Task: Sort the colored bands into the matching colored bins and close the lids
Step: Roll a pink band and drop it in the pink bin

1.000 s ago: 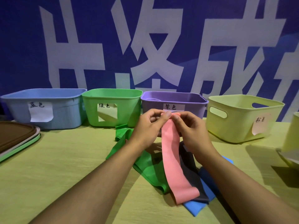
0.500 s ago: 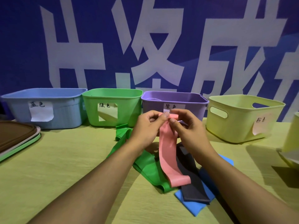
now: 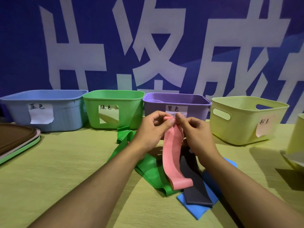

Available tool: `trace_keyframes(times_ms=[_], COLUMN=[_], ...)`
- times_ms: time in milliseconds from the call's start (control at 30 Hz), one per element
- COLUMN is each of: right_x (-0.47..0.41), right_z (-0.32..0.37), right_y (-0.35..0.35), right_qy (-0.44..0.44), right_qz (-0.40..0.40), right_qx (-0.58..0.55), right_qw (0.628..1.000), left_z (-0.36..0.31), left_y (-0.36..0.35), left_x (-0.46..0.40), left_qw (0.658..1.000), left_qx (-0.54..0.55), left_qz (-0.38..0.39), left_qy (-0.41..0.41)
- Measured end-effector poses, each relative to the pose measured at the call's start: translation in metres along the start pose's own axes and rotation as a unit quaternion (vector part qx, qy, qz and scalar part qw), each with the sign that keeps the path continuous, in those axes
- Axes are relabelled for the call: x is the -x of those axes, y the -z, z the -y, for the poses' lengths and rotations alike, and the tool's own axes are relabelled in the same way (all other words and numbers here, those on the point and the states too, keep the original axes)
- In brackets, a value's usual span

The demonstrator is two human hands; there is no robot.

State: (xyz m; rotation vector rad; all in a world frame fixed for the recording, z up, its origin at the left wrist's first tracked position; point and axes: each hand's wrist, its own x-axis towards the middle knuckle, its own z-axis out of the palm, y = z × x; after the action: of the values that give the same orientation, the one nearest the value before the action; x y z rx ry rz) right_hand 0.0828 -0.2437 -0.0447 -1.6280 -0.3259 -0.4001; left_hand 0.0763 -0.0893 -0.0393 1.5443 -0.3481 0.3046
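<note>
The desk (image 3: 65, 170) carries four open bins in a row: blue bin (image 3: 65, 112), green bin (image 3: 128, 111), purple bin (image 3: 194, 104), yellow bin (image 3: 243, 122). Green band (image 3: 148, 168), dark band (image 3: 195, 193) and blue band (image 3: 197, 209) lie overlapped in front. Left hand (image 3: 148, 130) and right hand (image 3: 197, 134) both pinch the pink band (image 3: 172, 153) by its top end; its lower end rests on the pile.

pink band (image 3: 171, 155): lower end has curled up onto the green band (image 3: 148, 168); more gathered at the top
hands: left hand (image 3: 150, 130) and right hand (image 3: 195, 133) closer together
</note>
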Motion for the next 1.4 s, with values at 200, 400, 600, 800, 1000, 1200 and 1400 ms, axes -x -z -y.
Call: trace_keyframes(times_ms=[200, 400, 600, 800, 1000, 1200, 1400], right_x=[-0.001, -0.004, -0.004, -0.002, -0.002, 0.003, 0.004], right_z=[-0.005, -0.009, -0.008, -0.005, -0.005, 0.002, 0.008], right_y=[-0.002, -0.001, 0.0, -0.002, -0.002, -0.004, -0.002], right_qy=[0.023, 0.04, 0.062, 0.066, 0.065, 0.008, -0.048], right_qz=[0.014, 0.02, 0.033, 0.051, 0.056, 0.042, 0.004], right_qx=[-0.021, -0.019, -0.025, -0.025, -0.03, -0.081, -0.016], right_qw=[0.999, 0.999, 0.997, 0.996, 0.996, 0.996, 0.999], left_z=[-0.002, -0.004, -0.003, -0.006, -0.004, -0.005, -0.005], left_y=[0.001, 0.0, 0.001, -0.001, -0.001, 0.001, 0.0], left_x=[0.0, 0.0, 0.0, 0.002, 0.001, 0.002, 0.003], left_qw=[1.0, 0.999, 0.998, 0.993, 0.996, 0.999, 0.999], left_qx=[0.006, 0.029, 0.05, 0.039, 0.011, -0.004, 0.01], left_qz=[0.0, 0.003, 0.007, 0.011, -0.006, -0.004, 0.02], left_qy=[0.007, 0.017, 0.047, 0.108, 0.09, 0.043, 0.035])
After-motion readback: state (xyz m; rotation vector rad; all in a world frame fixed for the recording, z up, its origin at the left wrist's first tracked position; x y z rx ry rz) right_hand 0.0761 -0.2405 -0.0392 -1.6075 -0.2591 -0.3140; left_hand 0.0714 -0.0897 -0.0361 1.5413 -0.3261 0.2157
